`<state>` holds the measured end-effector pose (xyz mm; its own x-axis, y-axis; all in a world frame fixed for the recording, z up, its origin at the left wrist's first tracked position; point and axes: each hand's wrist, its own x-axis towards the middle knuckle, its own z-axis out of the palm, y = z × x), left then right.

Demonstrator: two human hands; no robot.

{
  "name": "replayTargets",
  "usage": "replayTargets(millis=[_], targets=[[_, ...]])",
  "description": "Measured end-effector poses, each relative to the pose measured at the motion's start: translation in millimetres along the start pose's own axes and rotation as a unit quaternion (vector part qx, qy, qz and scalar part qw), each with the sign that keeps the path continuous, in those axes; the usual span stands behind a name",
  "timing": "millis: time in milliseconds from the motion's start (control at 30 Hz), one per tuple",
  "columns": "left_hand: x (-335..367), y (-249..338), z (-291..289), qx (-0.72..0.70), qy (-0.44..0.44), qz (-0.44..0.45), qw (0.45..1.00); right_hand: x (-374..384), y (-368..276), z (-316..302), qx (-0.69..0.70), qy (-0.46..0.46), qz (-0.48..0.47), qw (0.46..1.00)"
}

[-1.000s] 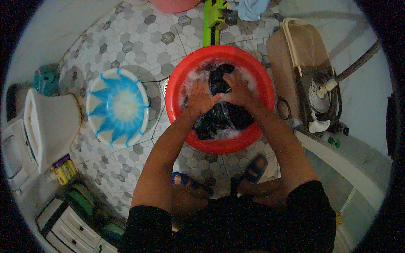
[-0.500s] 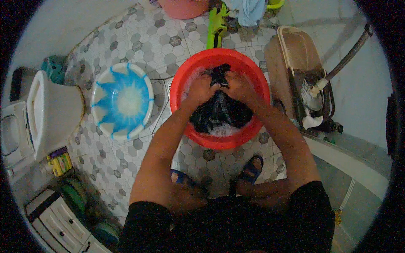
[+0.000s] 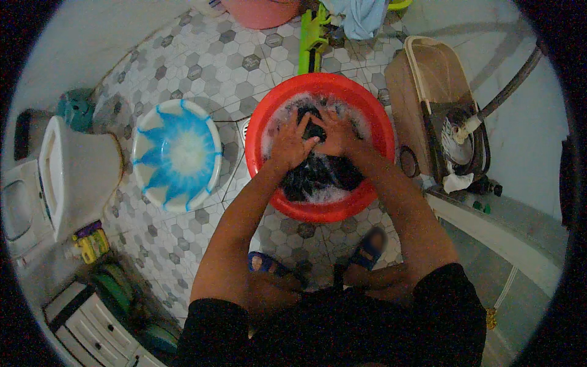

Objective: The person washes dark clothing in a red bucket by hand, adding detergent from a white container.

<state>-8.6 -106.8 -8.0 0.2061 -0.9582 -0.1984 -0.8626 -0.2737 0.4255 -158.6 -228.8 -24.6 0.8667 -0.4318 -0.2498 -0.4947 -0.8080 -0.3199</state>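
Observation:
A red basin (image 3: 324, 213) on the floor in front of me holds sudsy water and a soaked black cloth (image 3: 323, 174), whose garment kind I cannot make out. Over the cloth, near the basin's middle, my left hand (image 3: 292, 144) lies with its fingers spread and thumb stretched to the right. My right hand (image 3: 334, 134) is just beside it, palm down and fingers apart, touching the wet cloth. White foam (image 3: 302, 101) rings the cloth along the far side. Part of the cloth is hidden under both hands.
A blue and white basin (image 3: 183, 156) stands at left, by a white toilet (image 3: 92, 159). At right are a brown tub (image 3: 406, 98) and a hose (image 3: 513, 79). Farther off are a green-handled tool (image 3: 313, 37), a pink tub (image 3: 263, 12) and light-blue cloth (image 3: 361, 18). White drawers (image 3: 98, 333) stand lower left.
Both hands have let go of the bunched black cloth and spread their fingers. The bunch has sunk lower into the water, and more foam shows around it.

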Motion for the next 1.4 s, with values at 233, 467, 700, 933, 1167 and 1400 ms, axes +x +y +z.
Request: replayTargets(millis=[233, 467, 700, 933, 1167, 1400], targets=[[3.7, -12.8, 33.3, -0.097, -0.020, -0.015, 0.995, 4.2, 10.4, 35.0, -0.037, 0.156, -0.031, 0.987], [22.9, -18.8, 13.0, -0.084, -0.078, 0.002, 0.993, 7.7, -8.5, -11.8, 0.142, 0.091, -0.019, 0.986], [-9.4, -8.7, -22.2, -0.064, -0.015, 0.092, 0.994, -32.9, 5.5, -50.3, 0.205, 0.057, -0.069, 0.975], [-42.9, 5.2, -54.0, -0.027, -0.101, 0.161, 0.981, -90.9, -6.8, -91.8, 0.038, -0.055, -0.137, 0.988], [-88.5, 3.6, -20.8, 0.133, -0.143, 0.217, 0.957, -122.6, -23.9, -47.0, -0.099, -0.101, -0.114, 0.983], [-67.8, -10.3, 11.8, 0.237, -0.158, 0.186, 0.940, -102.0, -23.0, -11.5, -0.213, -0.039, -0.090, 0.972]])
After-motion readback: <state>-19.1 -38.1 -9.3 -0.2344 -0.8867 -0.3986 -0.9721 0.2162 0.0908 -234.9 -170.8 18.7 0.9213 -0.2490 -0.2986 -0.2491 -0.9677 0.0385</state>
